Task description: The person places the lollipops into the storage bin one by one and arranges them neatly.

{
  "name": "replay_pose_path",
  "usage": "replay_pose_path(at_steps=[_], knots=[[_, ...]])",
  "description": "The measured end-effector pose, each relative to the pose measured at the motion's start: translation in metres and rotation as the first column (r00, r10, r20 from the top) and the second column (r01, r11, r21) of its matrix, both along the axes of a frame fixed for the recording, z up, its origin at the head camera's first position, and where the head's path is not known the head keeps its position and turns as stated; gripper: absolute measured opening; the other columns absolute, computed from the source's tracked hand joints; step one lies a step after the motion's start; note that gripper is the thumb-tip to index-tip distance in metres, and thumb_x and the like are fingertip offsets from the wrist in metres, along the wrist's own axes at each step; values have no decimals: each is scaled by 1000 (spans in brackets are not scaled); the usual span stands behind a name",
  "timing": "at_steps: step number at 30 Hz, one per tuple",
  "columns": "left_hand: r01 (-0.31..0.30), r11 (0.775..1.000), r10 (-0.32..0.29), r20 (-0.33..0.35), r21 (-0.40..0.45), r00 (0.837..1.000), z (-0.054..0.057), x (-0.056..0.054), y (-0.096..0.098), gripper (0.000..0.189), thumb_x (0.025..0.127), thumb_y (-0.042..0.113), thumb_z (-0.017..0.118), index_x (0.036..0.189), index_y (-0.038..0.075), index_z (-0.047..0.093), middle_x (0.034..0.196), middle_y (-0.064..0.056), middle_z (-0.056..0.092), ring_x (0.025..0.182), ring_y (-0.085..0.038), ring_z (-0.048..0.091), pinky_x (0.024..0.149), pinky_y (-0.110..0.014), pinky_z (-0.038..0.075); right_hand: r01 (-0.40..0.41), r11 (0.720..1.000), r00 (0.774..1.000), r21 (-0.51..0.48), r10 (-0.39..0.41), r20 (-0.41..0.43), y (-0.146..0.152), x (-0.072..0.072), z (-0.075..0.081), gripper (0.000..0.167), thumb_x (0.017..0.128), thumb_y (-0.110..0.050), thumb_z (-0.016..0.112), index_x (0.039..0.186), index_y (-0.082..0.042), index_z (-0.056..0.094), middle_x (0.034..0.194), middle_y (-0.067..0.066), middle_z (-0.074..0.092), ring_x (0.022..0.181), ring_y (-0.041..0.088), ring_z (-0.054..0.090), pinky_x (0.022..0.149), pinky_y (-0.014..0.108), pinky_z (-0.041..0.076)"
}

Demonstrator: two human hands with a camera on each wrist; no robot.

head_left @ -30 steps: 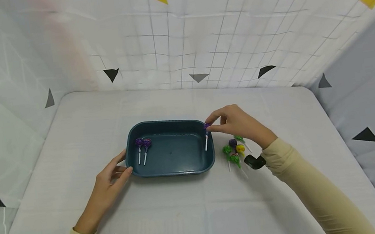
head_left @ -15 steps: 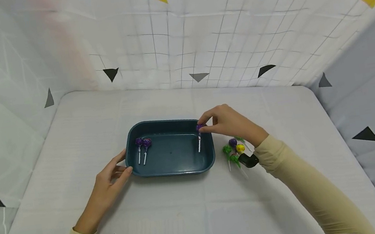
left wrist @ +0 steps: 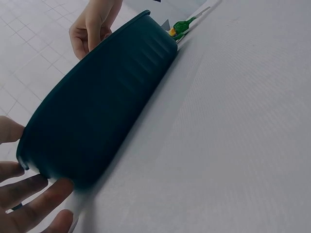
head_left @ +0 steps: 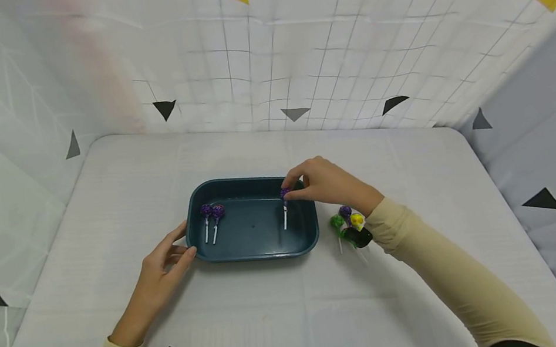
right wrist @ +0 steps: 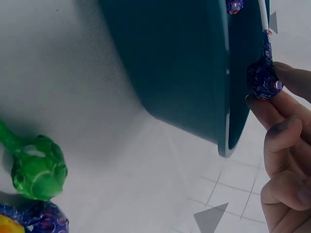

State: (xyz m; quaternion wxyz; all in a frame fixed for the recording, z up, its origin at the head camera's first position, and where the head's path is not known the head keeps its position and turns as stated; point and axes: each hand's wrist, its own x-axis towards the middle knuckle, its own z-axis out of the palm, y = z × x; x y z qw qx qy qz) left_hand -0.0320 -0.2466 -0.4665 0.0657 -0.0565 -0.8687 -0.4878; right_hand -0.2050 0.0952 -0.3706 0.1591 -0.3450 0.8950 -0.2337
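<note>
A purple-wrapped lollipop (head_left: 284, 208) with a white stick hangs over the right part of a dark teal tray (head_left: 258, 257). My right hand (head_left: 327, 181) pinches it by the candy head between thumb and fingertips; the right wrist view shows this lollipop (right wrist: 265, 80) head up close, beside the tray wall. Two more purple lollipops (head_left: 211, 212) lie side by side in the tray's left end. My left hand (head_left: 163, 269) touches the tray's left end with fairly straight, spread fingers; the left wrist view shows these fingers (left wrist: 46, 204) against the outer wall.
Right of the tray lies a small pile of lollipops: a green one (head_left: 336, 221), a purple one (head_left: 345, 211) and a yellow one (head_left: 356, 220). The right wrist's black camera (head_left: 359, 237) partly covers the pile. White sheeting walls enclose the white table (head_left: 257, 330).
My right hand has moved left with the purple lollipop, from the tray's right rim to over its inside. My left hand and the tray have stayed in place.
</note>
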Motion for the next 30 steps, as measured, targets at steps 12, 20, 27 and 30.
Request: replay_pose_path(at_steps=[12, 20, 27, 30], knots=[[-1, 1000, 1, 3, -3, 1000, 0, 0, 0, 56, 104, 15, 63, 157, 10, 45, 150, -18, 57, 99, 5, 62, 90, -14, 51, -80, 997, 996, 12, 81, -48, -17, -2, -3, 19, 93, -28, 79, 108, -15, 81, 104, -3, 80, 85, 11, 68, 77, 30, 57], [4, 1000, -4, -4, 4, 1000, 0, -1, -1, 57, 103, 14, 63, 157, 10, 45, 151, -19, 56, 99, 5, 62, 90, -14, 51, -96, 995, 994, 28, 97, -58, -28, -4, -5, 18, 94, -28, 78, 106, -15, 81, 103, -4, 80, 92, 12, 70, 80, 31, 58], [8, 1000, -8, -7, 9, 1000, -2, -1, -2, 57, 103, 14, 64, 157, 11, 45, 151, -18, 56, 99, 4, 63, 90, -14, 51, -117, 992, 992, 55, 119, -42, -38, -5, -5, 20, 94, -30, 78, 107, -16, 80, 104, -3, 79, 97, 13, 71, 83, 32, 57], [8, 1000, -8, -5, 12, 1000, -2, -1, -2, 57, 103, 14, 63, 157, 11, 45, 151, -18, 56, 99, 4, 63, 90, -14, 51, -120, 991, 992, 60, 122, -38, -42, -6, -5, 19, 94, -31, 78, 106, -16, 80, 104, -4, 79, 97, 13, 70, 82, 32, 57]])
